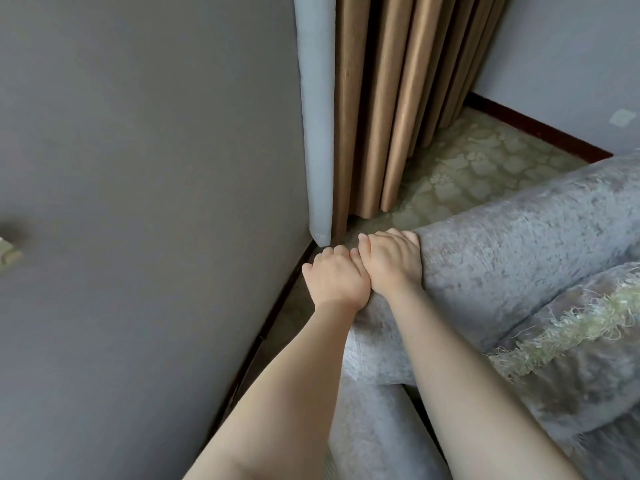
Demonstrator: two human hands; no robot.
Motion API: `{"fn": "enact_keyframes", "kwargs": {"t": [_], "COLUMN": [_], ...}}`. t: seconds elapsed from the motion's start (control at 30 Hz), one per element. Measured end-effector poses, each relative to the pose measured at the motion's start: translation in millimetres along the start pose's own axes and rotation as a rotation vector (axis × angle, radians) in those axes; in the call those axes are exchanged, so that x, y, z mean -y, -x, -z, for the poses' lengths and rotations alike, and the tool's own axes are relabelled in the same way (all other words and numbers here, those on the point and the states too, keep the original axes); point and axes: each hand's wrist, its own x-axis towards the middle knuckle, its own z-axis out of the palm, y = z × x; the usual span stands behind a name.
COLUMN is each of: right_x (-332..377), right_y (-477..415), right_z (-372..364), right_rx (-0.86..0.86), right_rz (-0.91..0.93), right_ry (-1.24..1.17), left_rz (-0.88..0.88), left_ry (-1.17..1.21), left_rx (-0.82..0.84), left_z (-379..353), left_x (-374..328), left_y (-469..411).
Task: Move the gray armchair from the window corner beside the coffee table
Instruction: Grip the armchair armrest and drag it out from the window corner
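Both hands, left hand point(337, 280) and right hand point(389, 261), grip side by side the corner of the gray armchair point(512, 244) at lower right, on patterned carpet point(478, 168) near gold curtains point(391, 98) and gray wall point(138, 168).

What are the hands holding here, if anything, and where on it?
Both the left hand and right hand grip the gray armchair at the back corner of its rolled top edge, side by side.
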Motion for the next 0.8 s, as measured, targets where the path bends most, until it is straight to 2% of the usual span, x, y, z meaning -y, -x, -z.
{"fn": "enact_keyframes", "kwargs": {"t": [0.2,0.57,0.8], "right_x": [0.4,-0.1,-7.0], "right_y": [-8.6,-8.3,12.1], "right_z": [-8.9,-5.0,11.0], "right_rx": [-0.056,-0.052,0.119], "right_rz": [-0.027,0.007,0.145], "right_ry": [-0.047,-0.056,-0.013], "left_rz": [-0.001,0.022,0.102], "left_ry": [-0.007,-0.001,0.013], "left_rx": [-0.034,-0.034,0.055], "left_z": [-6.9,-3.6,11.5], "left_x": [0.4,-1.9,-12.5], "left_y": [-9.7,-9.1,15.7]}}
